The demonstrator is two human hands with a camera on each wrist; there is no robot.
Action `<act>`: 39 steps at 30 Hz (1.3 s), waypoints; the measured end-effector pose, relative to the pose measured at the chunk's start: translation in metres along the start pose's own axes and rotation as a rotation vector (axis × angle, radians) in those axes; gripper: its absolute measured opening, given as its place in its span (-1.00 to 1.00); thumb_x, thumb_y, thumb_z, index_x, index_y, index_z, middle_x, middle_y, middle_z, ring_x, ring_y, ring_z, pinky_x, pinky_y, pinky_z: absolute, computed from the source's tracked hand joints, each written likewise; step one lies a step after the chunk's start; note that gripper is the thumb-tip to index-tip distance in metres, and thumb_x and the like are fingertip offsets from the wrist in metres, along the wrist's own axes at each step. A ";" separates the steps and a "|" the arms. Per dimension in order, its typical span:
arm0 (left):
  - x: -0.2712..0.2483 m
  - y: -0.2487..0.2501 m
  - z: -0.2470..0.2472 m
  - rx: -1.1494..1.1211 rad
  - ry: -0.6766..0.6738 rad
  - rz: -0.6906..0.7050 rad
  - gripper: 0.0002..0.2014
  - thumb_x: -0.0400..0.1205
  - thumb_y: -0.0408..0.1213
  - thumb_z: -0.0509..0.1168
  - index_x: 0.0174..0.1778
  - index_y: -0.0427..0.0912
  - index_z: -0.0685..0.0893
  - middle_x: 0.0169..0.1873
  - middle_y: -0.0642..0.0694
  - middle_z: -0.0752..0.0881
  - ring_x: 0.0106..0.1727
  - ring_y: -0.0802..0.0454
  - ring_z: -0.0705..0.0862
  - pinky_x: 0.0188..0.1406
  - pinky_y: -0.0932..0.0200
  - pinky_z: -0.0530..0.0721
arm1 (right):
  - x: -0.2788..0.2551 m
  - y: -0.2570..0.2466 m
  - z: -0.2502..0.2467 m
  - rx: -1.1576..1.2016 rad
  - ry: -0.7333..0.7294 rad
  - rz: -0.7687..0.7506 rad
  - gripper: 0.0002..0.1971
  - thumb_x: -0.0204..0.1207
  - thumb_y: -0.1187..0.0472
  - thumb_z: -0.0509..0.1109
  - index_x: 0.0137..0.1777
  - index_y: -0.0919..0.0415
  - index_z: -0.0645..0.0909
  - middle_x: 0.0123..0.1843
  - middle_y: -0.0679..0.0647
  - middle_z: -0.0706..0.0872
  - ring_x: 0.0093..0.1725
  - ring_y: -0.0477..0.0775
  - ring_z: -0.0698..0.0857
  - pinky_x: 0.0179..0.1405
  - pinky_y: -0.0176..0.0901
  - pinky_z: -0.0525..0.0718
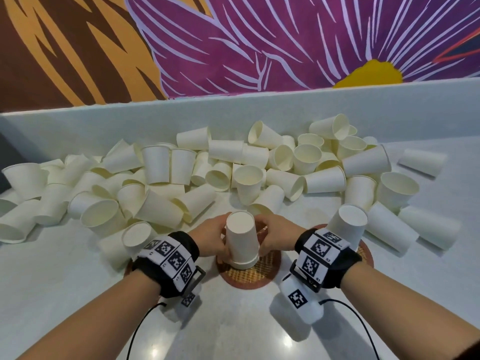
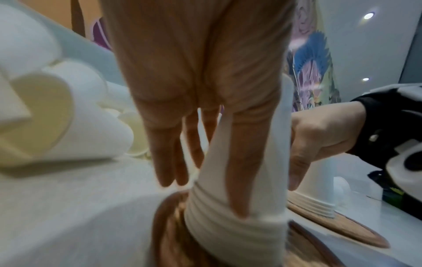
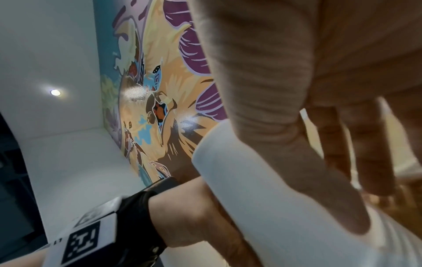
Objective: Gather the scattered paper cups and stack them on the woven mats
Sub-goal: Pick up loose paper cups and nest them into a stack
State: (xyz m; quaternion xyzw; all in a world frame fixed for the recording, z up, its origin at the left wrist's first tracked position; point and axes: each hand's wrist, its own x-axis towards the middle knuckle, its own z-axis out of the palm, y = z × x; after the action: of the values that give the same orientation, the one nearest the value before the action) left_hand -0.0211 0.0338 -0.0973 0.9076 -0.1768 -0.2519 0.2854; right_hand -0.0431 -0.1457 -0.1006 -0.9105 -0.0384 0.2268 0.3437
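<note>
A stack of upside-down white paper cups (image 1: 241,240) stands on the middle woven mat (image 1: 262,275). My left hand (image 1: 210,237) grips its left side and my right hand (image 1: 275,235) grips its right side. In the left wrist view my fingers (image 2: 242,180) lie down the cup stack (image 2: 239,231), whose ribbed rims sit on the mat (image 2: 173,234). In the right wrist view my thumb (image 3: 319,180) presses on the cup wall (image 3: 274,225). A large heap of loose paper cups (image 1: 233,167) lies across the table behind.
A second upside-down stack (image 1: 350,224) stands on the right mat (image 1: 366,253), close to my right wrist. A third stack (image 1: 136,237) stands to the left, by my left wrist. A low white wall (image 1: 155,118) closes the back of the table.
</note>
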 end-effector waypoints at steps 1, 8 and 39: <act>0.004 0.000 -0.006 0.093 -0.033 -0.028 -0.25 0.32 -0.52 0.52 0.43 -0.06 0.45 0.26 0.00 0.62 0.24 -0.01 0.57 0.16 0.13 0.59 | 0.001 -0.001 -0.007 -0.015 0.025 0.006 -0.46 0.30 0.36 0.53 0.31 0.19 0.53 0.15 0.05 0.64 0.11 0.02 0.60 0.05 -0.23 0.61; 0.034 0.028 -0.070 0.133 0.321 0.009 -0.82 0.54 -0.35 0.40 0.06 -0.17 0.72 0.06 -0.10 0.74 0.00 0.08 0.61 0.04 0.30 0.47 | 0.015 -0.011 -0.046 0.030 0.404 0.043 -0.81 0.32 0.39 0.48 -0.09 0.21 0.63 -0.26 -0.01 0.55 -0.13 0.05 0.57 -0.16 -0.23 0.52; 0.063 0.048 -0.116 -0.136 0.566 -0.008 -0.39 0.37 -0.06 0.56 0.22 -0.16 0.42 0.06 -0.12 0.55 0.02 -0.09 0.55 -0.09 0.10 0.50 | 0.031 -0.025 -0.102 0.989 0.658 0.077 -0.71 0.54 0.51 0.20 0.21 0.53 0.60 0.12 0.38 0.66 -0.05 0.24 0.69 -0.03 -0.03 0.79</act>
State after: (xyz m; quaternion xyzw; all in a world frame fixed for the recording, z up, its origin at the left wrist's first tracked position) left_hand 0.0866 0.0175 -0.0082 0.9212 -0.0694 -0.0012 0.3828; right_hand 0.0315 -0.1819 -0.0293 -0.6655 0.2133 -0.0643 0.7123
